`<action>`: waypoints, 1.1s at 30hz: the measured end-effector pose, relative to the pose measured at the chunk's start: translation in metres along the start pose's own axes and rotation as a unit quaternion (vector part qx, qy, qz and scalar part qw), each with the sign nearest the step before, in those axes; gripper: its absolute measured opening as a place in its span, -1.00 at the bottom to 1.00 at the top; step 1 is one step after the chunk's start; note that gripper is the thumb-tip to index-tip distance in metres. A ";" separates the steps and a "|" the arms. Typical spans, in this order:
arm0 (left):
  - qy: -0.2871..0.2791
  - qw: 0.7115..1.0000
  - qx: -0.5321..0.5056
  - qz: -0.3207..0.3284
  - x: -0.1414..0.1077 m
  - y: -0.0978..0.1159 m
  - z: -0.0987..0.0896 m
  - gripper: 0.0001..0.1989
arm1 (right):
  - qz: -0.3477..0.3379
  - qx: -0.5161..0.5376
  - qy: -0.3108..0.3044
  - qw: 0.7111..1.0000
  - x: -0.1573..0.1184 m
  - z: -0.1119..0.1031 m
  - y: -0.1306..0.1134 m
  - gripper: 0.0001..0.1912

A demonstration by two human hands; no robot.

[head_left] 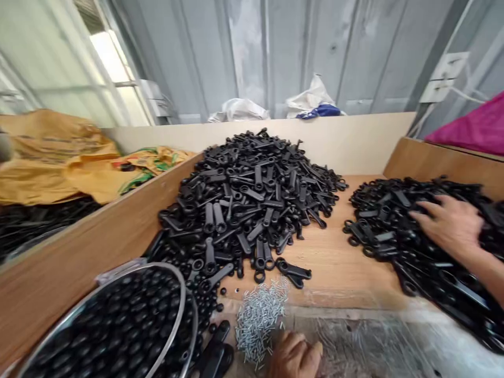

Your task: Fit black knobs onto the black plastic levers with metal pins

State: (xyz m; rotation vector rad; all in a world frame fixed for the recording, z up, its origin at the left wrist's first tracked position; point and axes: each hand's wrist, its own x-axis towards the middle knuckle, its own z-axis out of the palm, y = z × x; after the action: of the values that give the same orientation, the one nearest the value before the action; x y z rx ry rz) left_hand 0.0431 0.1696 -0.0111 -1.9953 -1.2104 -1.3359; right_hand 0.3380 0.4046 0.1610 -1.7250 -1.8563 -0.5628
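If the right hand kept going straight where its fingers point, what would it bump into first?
The right hand would likely meet black parts of the pile it reaches over, though depth is unclear.

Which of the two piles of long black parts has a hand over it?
The right pile: the right hand is over it. The left hand sits by the silver pins, off the middle pile.

L hand [295, 356]: bare, part cropped | R hand [452, 223]: bare, sl. blurred | R forearm [488, 270]: bare
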 end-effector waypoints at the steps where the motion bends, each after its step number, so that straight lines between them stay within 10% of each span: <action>1: -0.021 1.000 -0.012 0.005 0.003 0.000 -0.004 -0.47 | -0.005 0.032 -0.028 0.999 -0.006 0.003 -0.008 -0.71; 9: -0.124 0.988 -0.081 -0.036 0.017 -0.004 -0.031 -0.67 | -0.115 0.257 -0.273 0.920 -0.025 0.060 -0.127 -0.72; 17: -0.071 0.993 -0.078 -0.057 0.025 0.001 -0.026 -0.63 | -0.286 0.213 -0.435 0.827 -0.099 0.014 -0.208 -0.44; 27: -0.128 0.980 -0.105 -0.106 0.020 0.009 -0.039 -0.83 | -0.196 0.308 -0.482 0.797 -0.114 0.021 -0.217 -0.56; 30: -0.092 0.985 -0.086 -0.115 0.024 0.009 -0.047 -0.81 | -0.164 0.382 -0.512 0.752 -0.116 -0.001 -0.207 -0.68; 33: -0.048 0.994 0.011 -0.094 0.027 0.010 -0.055 -0.69 | -0.101 0.467 -0.601 0.641 -0.133 -0.028 -0.191 -0.73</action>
State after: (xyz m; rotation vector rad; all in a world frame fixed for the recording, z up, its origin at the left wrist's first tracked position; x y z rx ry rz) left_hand 0.0286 0.1348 0.0380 -1.9900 -1.4826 -1.3189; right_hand 0.1560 0.2665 0.1081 -1.0436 -2.3507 1.6744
